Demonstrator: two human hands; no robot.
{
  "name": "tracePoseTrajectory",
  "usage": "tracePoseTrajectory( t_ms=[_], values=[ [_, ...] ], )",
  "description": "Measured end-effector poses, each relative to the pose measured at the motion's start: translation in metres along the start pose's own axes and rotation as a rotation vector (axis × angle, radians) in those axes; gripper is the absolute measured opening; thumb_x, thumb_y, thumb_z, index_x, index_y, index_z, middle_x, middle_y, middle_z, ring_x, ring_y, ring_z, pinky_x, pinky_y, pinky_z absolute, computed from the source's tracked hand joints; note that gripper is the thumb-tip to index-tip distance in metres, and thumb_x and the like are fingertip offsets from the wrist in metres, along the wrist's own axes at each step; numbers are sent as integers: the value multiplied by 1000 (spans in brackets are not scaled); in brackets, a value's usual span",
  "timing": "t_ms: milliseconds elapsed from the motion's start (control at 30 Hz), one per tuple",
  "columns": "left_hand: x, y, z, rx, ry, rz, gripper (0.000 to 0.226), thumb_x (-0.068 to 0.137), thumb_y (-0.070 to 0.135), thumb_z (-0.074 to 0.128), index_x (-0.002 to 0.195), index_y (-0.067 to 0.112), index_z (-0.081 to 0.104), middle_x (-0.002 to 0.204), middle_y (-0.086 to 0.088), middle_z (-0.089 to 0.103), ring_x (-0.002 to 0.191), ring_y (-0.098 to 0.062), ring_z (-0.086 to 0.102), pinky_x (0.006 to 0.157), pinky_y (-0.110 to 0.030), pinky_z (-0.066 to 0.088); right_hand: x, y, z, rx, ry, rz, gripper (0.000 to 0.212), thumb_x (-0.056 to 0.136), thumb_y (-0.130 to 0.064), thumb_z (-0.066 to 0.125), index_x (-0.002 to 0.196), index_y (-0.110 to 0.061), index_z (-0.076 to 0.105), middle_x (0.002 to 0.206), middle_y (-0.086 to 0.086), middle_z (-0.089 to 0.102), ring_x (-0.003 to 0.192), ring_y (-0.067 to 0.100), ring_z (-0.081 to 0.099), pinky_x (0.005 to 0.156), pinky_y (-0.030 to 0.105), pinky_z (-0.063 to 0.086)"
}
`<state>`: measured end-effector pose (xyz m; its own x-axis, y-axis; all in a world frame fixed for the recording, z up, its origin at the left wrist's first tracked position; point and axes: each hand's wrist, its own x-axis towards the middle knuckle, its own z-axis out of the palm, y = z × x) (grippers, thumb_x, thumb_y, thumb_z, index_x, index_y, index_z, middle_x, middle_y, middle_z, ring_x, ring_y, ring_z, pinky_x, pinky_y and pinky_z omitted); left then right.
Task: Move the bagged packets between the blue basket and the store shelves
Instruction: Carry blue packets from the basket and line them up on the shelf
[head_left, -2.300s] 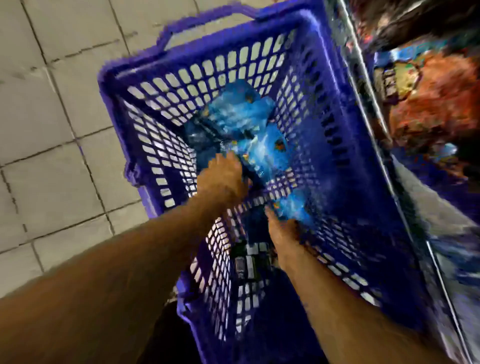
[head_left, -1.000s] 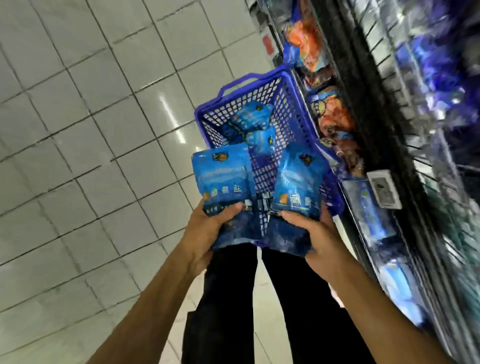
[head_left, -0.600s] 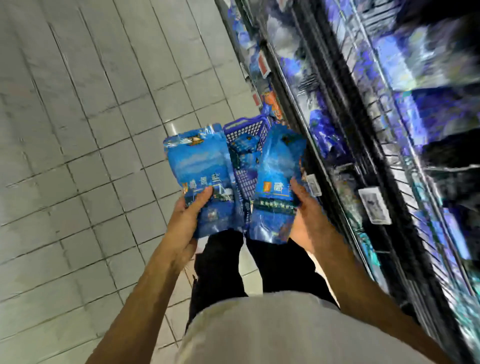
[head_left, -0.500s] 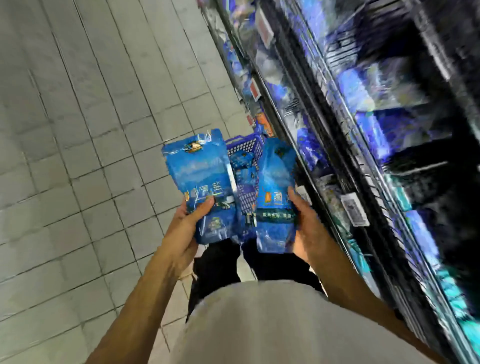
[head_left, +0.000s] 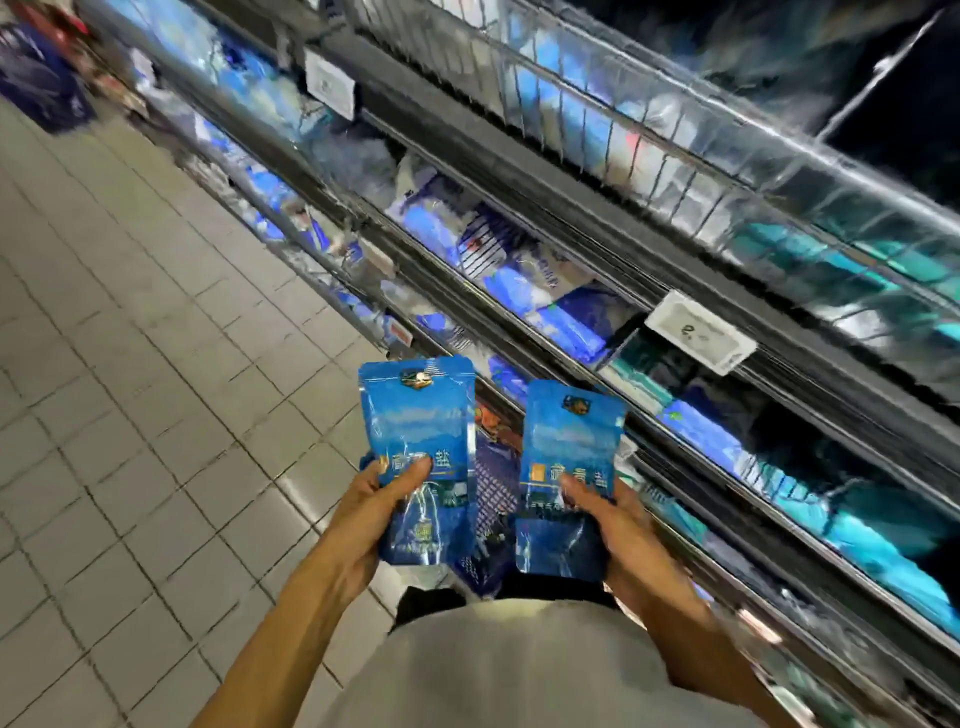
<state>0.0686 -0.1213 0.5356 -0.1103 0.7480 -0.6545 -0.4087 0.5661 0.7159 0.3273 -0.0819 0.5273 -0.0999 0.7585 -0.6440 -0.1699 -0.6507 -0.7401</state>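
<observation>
Shelves (head_left: 597, 249) on the right hold blurred blue and white packets. Left hand (head_left: 363, 525) grips one blue packet (head_left: 418, 457) upright; right hand (head_left: 621, 525) grips another (head_left: 569, 467). Between them, lower down, the blue basket (head_left: 488, 499) shows, its contents hidden.

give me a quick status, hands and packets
Left hand grips one blue packet, right hand grips the other blue packet. Both upright, clear of the shelves. Blue basket partly hidden behind them.
</observation>
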Motion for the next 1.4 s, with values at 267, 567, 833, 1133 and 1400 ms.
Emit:
tracePoseTrajectory(
  t_ms=[267, 567, 833, 1133, 1400],
  values=[
    [20, 0, 21, 399, -394, -87, 68, 57, 55, 93, 115, 26, 75, 120, -8, 74, 112, -29, 70, 101, -50, 54, -77, 58, -22, 164, 402, -219, 73, 58, -54, 90, 122, -26, 70, 122, 2, 73, 115, 27, 69, 98, 51, 55],
    [-4, -53, 124, 658, -737, -212, 58, 62, 39, 91, 114, 31, 65, 107, 7, 78, 96, -12, 74, 78, -31, 58, -192, 122, -67, 628, 828, -288, 28, 87, -29, 70, 110, -12, 72, 102, 11, 78, 89, 26, 77, 67, 36, 63],
    [-89, -148, 237, 925, -962, -178, 62, 59, 43, 85, 114, 19, 71, 106, 2, 79, 96, -18, 75, 81, -37, 59, -312, 190, -118, 812, 1098, -376, 28, 96, -26, 63, 115, -7, 69, 104, 15, 78, 92, 33, 76, 68, 36, 63],
    [-222, -297, 327, 1053, -1149, -210, 58, 52, 49, 90, 102, 25, 76, 104, -5, 79, 89, -27, 77, 65, -40, 63, -454, 275, -220, 904, 1274, -418, 25, 76, -44, 74, 95, -28, 77, 100, 9, 79, 87, 28, 77, 61, 32, 61],
    [-316, -379, 405, 1061, -1254, -172, 57, 58, 47, 88, 108, 23, 75, 106, -7, 78, 94, -29, 77, 67, -39, 62, -536, 312, -310, 955, 1319, -441, 36, 86, -38, 70, 115, -17, 66, 97, 9, 79, 83, 29, 77, 57, 32, 59]
  ],
)
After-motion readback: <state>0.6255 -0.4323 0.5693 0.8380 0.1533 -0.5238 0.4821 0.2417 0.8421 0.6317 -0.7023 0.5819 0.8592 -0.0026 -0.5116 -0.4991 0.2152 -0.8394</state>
